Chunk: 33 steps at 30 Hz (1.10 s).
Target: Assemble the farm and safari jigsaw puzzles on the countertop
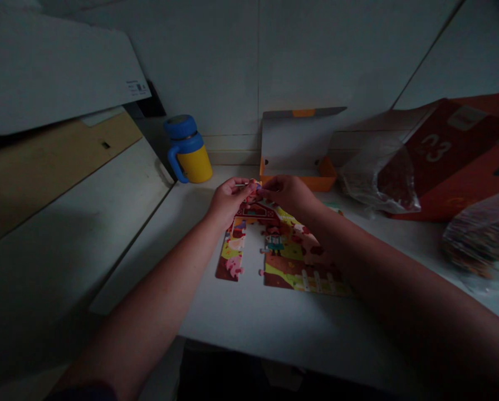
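Head view, fingers: left hand (228, 201) and right hand (290, 194) met at the tips, pinching a small puzzle piece (254, 191).
Piece: right at the fingertips, above the puzzle's far part; its long axis I couldn't tell.
Gap: a bare strip split the puzzle (289, 268), running from below the fingers towards the near table (216, 314) edge, both hands about equally close.
Arms: stretched forward, slanting inward.
Box (322, 182): open, just beyond.
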Each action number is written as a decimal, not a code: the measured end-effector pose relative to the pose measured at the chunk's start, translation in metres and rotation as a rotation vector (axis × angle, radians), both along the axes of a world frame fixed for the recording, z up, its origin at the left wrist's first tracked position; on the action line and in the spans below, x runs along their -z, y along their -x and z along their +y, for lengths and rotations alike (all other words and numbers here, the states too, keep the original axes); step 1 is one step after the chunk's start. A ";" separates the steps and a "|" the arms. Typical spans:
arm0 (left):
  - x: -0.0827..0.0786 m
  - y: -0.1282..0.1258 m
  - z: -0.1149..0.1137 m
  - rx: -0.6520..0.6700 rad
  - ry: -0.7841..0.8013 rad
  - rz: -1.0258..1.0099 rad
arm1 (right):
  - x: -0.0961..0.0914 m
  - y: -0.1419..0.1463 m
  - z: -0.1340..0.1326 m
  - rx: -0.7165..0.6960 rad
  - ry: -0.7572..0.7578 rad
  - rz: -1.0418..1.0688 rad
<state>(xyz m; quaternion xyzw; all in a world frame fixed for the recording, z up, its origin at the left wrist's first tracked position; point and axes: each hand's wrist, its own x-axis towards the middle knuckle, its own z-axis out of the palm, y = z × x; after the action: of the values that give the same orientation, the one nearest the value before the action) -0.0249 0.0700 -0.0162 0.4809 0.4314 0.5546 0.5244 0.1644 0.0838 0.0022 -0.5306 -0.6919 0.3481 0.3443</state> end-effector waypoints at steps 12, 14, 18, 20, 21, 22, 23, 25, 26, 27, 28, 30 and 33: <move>-0.002 0.005 0.004 -0.023 0.022 -0.137 | -0.001 0.006 0.003 0.054 0.220 0.596; -0.002 0.006 0.006 -0.083 0.014 -0.141 | -0.005 0.004 0.003 0.093 0.189 0.574; -0.002 0.011 0.012 -0.206 0.010 -0.132 | -0.013 -0.008 0.003 0.030 0.147 0.316; -0.001 0.013 0.014 -0.238 0.021 -0.130 | -0.017 -0.014 0.001 -0.157 0.127 0.067; -0.001 0.013 0.015 -0.245 0.026 -0.128 | -0.018 -0.016 -0.001 -0.264 0.114 -0.056; 0.000 0.014 0.015 -0.247 0.029 -0.123 | -0.020 -0.016 -0.004 -0.361 0.100 -0.158; 0.001 0.014 0.016 -0.247 0.028 -0.117 | -0.021 -0.015 -0.007 -0.437 0.087 -0.237; 0.002 0.013 0.016 -0.245 0.020 -0.104 | -0.024 -0.010 -0.014 -0.518 0.061 -0.347; 0.002 0.013 0.016 -0.245 0.016 -0.099 | -0.025 -0.006 -0.018 -0.530 0.043 -0.393; 0.002 0.013 0.015 -0.245 0.015 -0.096 | -0.026 -0.002 -0.021 -0.529 0.023 -0.435; 0.002 0.013 0.015 -0.245 0.016 -0.092 | -0.027 0.001 -0.023 -0.520 0.006 -0.472; 0.001 0.013 0.014 -0.242 0.022 -0.084 | -0.027 0.008 -0.027 -0.500 -0.018 -0.526; 0.000 0.012 0.013 -0.239 0.026 -0.066 | -0.024 0.012 -0.028 -0.498 -0.056 -0.569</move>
<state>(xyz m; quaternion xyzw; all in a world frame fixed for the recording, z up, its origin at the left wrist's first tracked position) -0.0372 0.0834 -0.0167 0.4010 0.4753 0.6229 0.4747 0.1521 0.0559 0.0264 -0.4119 -0.8770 0.2407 0.0576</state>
